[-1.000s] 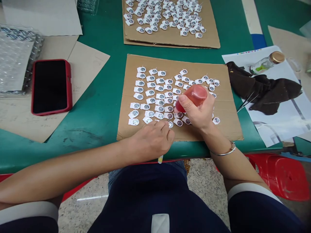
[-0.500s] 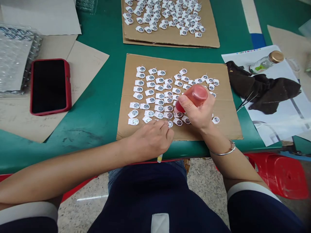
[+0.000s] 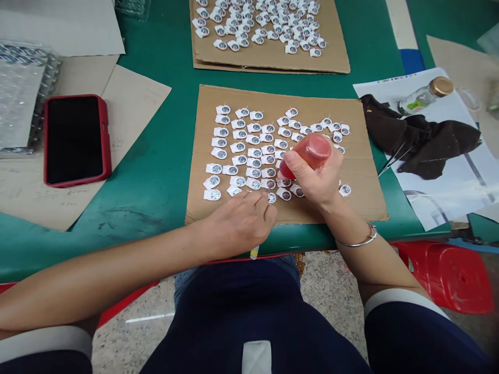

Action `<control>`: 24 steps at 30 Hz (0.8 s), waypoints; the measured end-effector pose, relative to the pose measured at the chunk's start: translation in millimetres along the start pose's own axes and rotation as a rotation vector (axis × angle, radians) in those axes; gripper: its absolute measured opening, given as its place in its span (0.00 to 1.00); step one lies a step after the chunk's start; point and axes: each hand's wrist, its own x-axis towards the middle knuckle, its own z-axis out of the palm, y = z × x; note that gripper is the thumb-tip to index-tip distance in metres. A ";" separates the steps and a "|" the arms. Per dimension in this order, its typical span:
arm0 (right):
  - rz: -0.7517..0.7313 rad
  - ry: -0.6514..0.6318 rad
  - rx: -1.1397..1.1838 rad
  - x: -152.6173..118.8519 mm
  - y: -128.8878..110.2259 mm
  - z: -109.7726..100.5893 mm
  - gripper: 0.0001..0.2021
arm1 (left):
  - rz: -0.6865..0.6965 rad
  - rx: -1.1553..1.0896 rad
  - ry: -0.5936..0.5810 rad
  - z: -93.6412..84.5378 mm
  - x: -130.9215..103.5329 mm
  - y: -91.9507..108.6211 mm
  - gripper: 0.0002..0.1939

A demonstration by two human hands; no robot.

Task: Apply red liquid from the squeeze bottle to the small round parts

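Observation:
My right hand (image 3: 325, 179) is wrapped round a red translucent squeeze bottle (image 3: 314, 150), tilted over the near cardboard sheet (image 3: 366, 176). Rows of small white tags with round dark-ringed faces (image 3: 253, 173) cover that sheet. My left hand (image 3: 249, 218) rests closed at the sheet's near edge, beside a round tag (image 3: 272, 198). A thin tool with a yellow end (image 3: 254, 253) pokes out below the left hand; most of it is hidden by the fingers. Where the bottle's tip is, my right hand conceals.
A second cardboard sheet (image 3: 268, 59) with many similar tags lies farther back. On the left are a red-cased phone (image 3: 76, 140) and bubble wrap (image 3: 23, 98). To the right, tweezers (image 3: 393, 160), a dark cloth (image 3: 429, 148) and a gold-capped glass jar (image 3: 423, 98) rest on white paper (image 3: 424, 210).
The whole view has shifted slightly. Both hands keep nearly the same pose over the tags, the bottle still in the right one.

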 end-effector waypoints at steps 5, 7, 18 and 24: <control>0.002 -0.001 0.022 0.1 0.2 0.0 0.14 | -0.001 -0.011 -0.003 0.5 1.1 -0.5 0.13; 0.010 -0.020 0.037 0.1 0.4 -0.1 0.14 | -0.002 -0.022 -0.013 1.2 1.7 -0.6 0.13; 0.022 -0.052 0.062 0.0 0.6 -1.4 0.13 | -0.087 -0.299 -0.109 5.3 -3.6 -11.9 0.05; 0.006 -0.046 0.065 0.0 0.5 -1.1 0.13 | -0.155 -0.468 -0.197 1.7 -5.3 -22.7 0.08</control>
